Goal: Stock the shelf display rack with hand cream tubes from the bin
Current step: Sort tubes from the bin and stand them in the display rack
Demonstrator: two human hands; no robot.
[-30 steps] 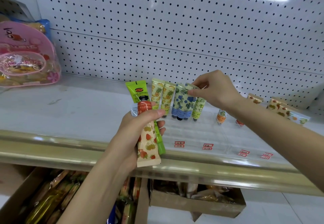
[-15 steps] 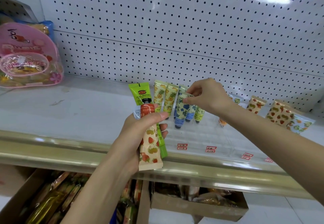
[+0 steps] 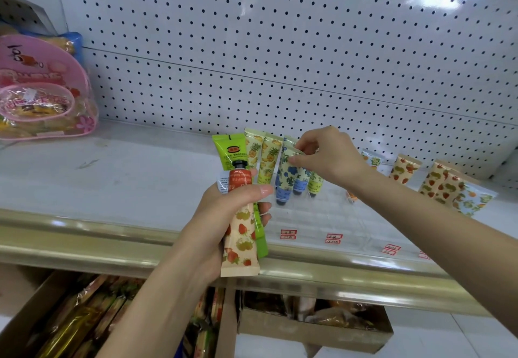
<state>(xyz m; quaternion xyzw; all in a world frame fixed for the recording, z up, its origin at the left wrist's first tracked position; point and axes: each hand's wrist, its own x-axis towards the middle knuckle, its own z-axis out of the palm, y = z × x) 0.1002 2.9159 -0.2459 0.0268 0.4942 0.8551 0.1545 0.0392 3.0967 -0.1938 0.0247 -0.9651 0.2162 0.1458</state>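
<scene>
My left hand (image 3: 224, 217) grips a bunch of hand cream tubes above the shelf's front edge: a strawberry-print tube (image 3: 241, 234) in front with its red cap up, a green tube (image 3: 231, 153) behind it. My right hand (image 3: 328, 158) pinches the top edge of a blue-flower tube (image 3: 286, 178) that stands cap down in the clear display rack (image 3: 322, 217). Two pineapple-print tubes (image 3: 266, 158) stand just left of it, another blue-flower tube and a green-print one right behind it. More strawberry and orange print tubes (image 3: 443, 186) stand at the rack's right end.
A pink clear-plastic bag (image 3: 42, 91) sits at the far left of the white shelf (image 3: 112, 175). White pegboard forms the back wall. Below the gold shelf rail (image 3: 84, 242), open cardboard boxes (image 3: 308, 327) hold wrapped goods. Red price labels line the rack front.
My right hand has drawn forward and left with the blue-flower tube, which now stands in front of the other blue-flower tube. The left hand's bundle stays put.
</scene>
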